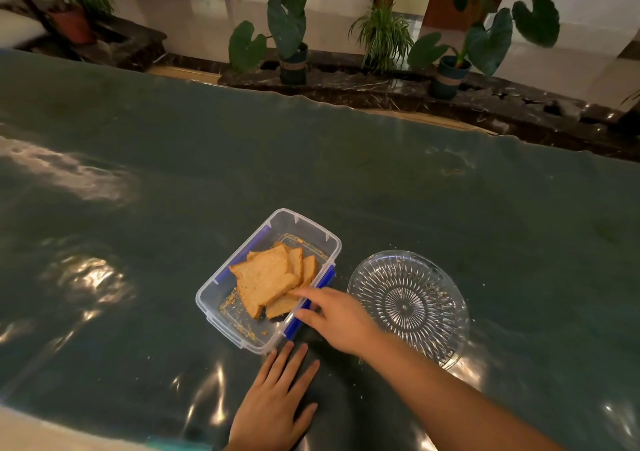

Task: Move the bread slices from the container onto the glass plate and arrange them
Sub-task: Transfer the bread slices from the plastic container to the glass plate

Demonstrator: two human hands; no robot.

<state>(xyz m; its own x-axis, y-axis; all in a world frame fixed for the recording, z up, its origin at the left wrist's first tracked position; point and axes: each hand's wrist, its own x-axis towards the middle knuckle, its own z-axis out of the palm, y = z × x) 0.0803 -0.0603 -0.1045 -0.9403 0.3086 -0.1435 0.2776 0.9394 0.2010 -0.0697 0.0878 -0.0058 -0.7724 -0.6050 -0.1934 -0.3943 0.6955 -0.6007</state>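
Clear container (221,295) rim under fingers (304,293).

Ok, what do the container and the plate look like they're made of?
Container: apparently clear plastic, thin see-through walls, blue clip latches on its sides. Glass plate: looks like pressed glass, transparent with a radiating cut pattern that catches light. It could be clear acrylic; the picture alone can't settle that.

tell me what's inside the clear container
Overlapping bread slices and loose crumbs lie in the container. The top slice covers the lower ones, so their count is unclear.
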